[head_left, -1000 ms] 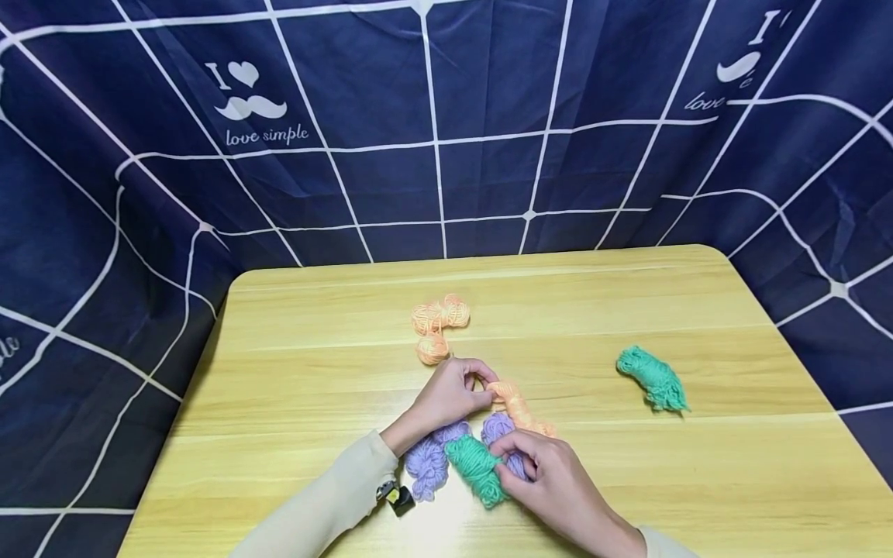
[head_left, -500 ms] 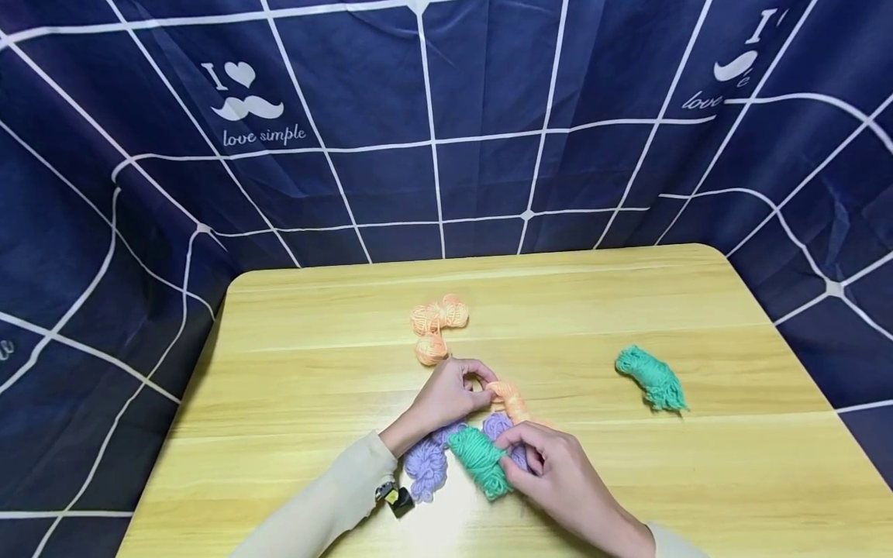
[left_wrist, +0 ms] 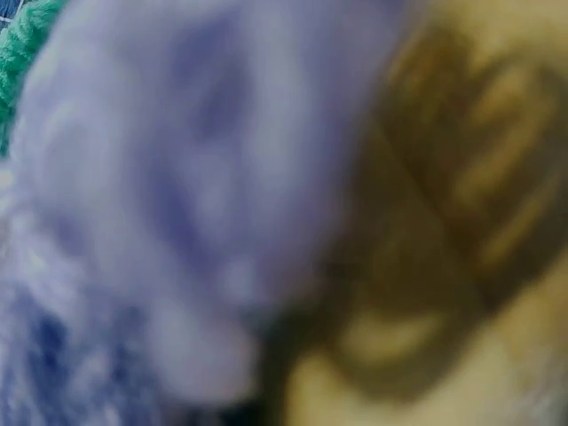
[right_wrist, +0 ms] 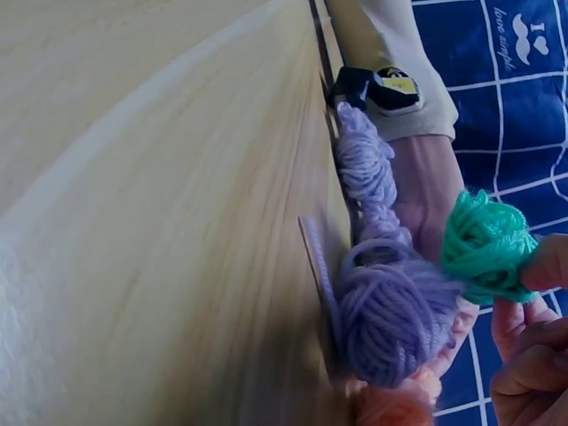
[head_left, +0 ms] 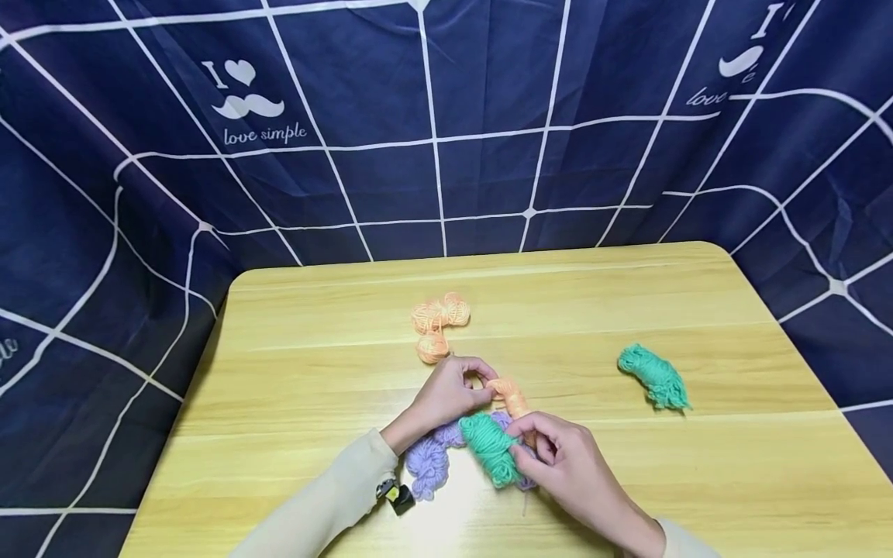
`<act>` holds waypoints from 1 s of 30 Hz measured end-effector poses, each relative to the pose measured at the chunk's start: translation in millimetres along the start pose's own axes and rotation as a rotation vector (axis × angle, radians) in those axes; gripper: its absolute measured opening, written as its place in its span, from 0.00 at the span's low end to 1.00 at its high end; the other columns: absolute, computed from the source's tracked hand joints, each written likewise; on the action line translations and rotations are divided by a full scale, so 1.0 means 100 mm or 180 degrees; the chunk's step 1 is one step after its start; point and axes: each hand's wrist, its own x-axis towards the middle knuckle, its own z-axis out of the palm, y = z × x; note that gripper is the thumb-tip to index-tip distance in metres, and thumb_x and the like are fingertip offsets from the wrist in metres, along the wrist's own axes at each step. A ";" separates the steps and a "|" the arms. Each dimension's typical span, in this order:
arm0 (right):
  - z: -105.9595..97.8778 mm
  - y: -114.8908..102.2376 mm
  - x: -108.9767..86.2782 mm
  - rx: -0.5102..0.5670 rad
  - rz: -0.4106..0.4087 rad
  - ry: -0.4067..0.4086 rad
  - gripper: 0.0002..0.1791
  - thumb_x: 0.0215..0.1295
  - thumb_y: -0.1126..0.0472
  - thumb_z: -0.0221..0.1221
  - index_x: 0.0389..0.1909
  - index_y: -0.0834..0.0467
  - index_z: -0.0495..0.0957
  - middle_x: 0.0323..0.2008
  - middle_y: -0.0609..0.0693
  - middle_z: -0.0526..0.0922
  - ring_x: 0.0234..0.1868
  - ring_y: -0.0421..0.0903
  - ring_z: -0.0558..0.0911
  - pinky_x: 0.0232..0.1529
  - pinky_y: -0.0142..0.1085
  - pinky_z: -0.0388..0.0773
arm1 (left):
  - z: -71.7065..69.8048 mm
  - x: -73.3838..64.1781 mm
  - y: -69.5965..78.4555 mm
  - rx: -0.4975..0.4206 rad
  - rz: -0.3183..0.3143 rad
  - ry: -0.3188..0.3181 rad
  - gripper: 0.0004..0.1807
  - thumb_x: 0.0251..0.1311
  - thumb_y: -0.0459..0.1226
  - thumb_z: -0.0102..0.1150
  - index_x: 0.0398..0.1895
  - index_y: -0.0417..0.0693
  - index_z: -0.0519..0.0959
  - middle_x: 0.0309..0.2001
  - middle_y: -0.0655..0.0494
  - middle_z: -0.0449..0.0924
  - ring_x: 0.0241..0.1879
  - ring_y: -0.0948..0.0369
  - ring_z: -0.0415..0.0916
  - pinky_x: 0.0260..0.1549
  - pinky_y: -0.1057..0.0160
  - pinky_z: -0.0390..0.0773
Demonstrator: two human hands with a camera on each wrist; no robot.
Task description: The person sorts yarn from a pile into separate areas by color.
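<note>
My right hand (head_left: pixel 568 473) pinches a green yarn skein (head_left: pixel 490 448) at its right end between thumb and fingers. In the right wrist view the green skein (right_wrist: pixel 488 248) is raised beside a purple yarn skein (right_wrist: pixel 390 319). My left hand (head_left: pixel 453 394) pinches the upper left end of an orange yarn skein (head_left: pixel 512 397) lying on the table. Below the left wrist lies another purple skein (head_left: pixel 427 465). The green skein partly hides the nearer purple one. Blurred purple yarn (left_wrist: pixel 195 177) fills much of the left wrist view.
Small orange yarn balls (head_left: pixel 432 347) lie farther back on the wooden table (head_left: pixel 314 325). A second green skein (head_left: pixel 653 377) rests at the right. A dark blue gridded cloth (head_left: pixel 488 178) hangs behind the table and along its sides.
My right hand has moved up and slightly right, carrying the green skein over the purple yarn. My left hand stays in place on the orange skein.
</note>
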 end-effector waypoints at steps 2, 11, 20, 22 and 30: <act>-0.02 -0.01 0.01 0.0019 0.0034 0.0018 0.20 0.60 0.76 0.73 0.43 0.47 0.87 0.18 0.36 0.64 0.21 0.28 0.63 0.21 0.28 0.68 | -0.01 0.00 0.00 -0.0035 -0.0006 -0.0005 0.06 0.63 0.30 0.72 0.42 0.46 0.91 0.22 0.60 0.80 0.16 0.70 0.62 0.16 0.69 0.62; -0.13 -0.05 0.03 0.0025 0.0427 0.0119 0.21 0.62 0.76 0.72 0.42 0.44 0.87 0.18 0.35 0.62 0.19 0.31 0.63 0.22 0.33 0.70 | 0.00 0.00 0.01 -0.0077 -0.0063 0.0038 0.06 0.64 0.29 0.73 0.43 0.44 0.91 0.24 0.63 0.81 0.16 0.70 0.60 0.16 0.70 0.61; -0.26 -0.01 0.00 0.0039 0.0693 0.0282 0.15 0.64 0.72 0.73 0.43 0.49 0.88 0.16 0.39 0.64 0.17 0.35 0.64 0.23 0.36 0.70 | -0.01 -0.01 0.01 -0.0057 -0.0054 0.0079 0.06 0.64 0.29 0.71 0.42 0.44 0.90 0.20 0.63 0.78 0.14 0.70 0.57 0.14 0.70 0.57; -0.30 0.01 -0.01 0.0022 0.0740 0.0323 0.14 0.64 0.72 0.73 0.44 0.50 0.89 0.16 0.39 0.65 0.17 0.37 0.65 0.24 0.36 0.71 | -0.02 -0.02 0.01 -0.0067 -0.0044 0.0076 0.06 0.63 0.28 0.71 0.41 0.44 0.90 0.20 0.63 0.79 0.14 0.70 0.57 0.14 0.70 0.58; -0.48 0.13 -0.08 -0.0038 0.0796 0.0467 0.13 0.65 0.75 0.71 0.45 0.56 0.88 0.16 0.42 0.65 0.17 0.38 0.65 0.25 0.35 0.72 | -0.03 -0.02 0.00 -0.0085 -0.0019 0.0075 0.06 0.63 0.29 0.70 0.40 0.45 0.90 0.21 0.62 0.80 0.13 0.71 0.56 0.14 0.70 0.58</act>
